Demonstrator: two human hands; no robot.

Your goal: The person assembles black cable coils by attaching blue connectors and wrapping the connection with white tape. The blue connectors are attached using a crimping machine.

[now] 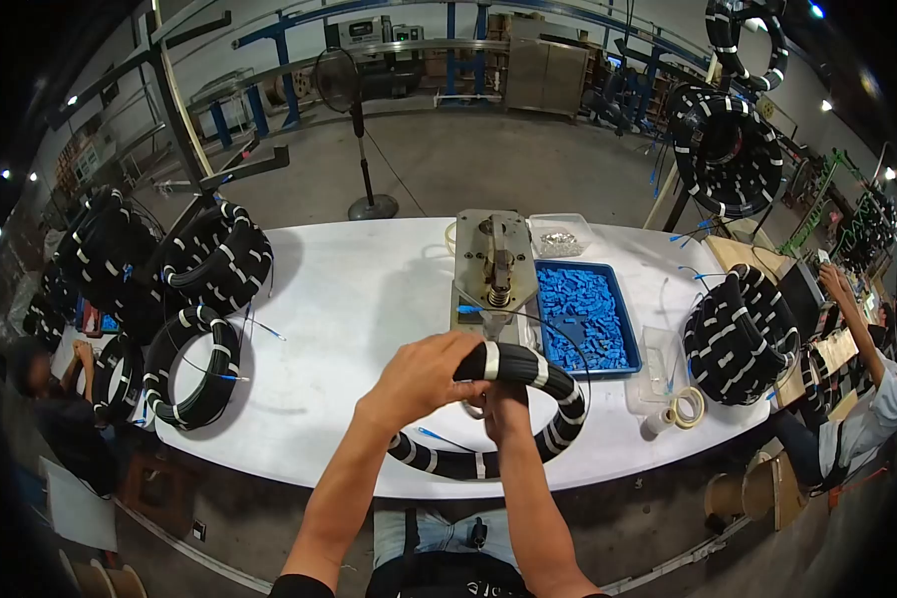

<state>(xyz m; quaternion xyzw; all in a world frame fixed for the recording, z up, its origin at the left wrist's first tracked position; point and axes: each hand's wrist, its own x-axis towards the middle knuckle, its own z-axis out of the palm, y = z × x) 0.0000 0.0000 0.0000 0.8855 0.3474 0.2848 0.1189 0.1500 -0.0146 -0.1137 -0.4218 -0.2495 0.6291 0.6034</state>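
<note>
In the head view, my left hand (pixel 424 374) is closed around the upper left of a coil of black cable (pixel 563 414) bound with white tape bands. The coil's lower part is near the table's front edge. My right hand (pixel 501 401) reaches through the ring, under its upper section; most of its fingers are hidden. One thin cable end with a blue connector (pixel 468 310) arcs from the coil to the front of a metal press (pixel 493 261). Another blue-tipped end (pixel 431 434) lies inside the ring.
A blue tray (pixel 632 344) of small blue parts sits right of the press, with a clear box (pixel 585 221) behind. Tape rolls (pixel 688 407) and stacked coils (pixel 743 339) stand at right, more coils (pixel 219 259) at left. Co-workers (pixel 867 399) sit on both sides.
</note>
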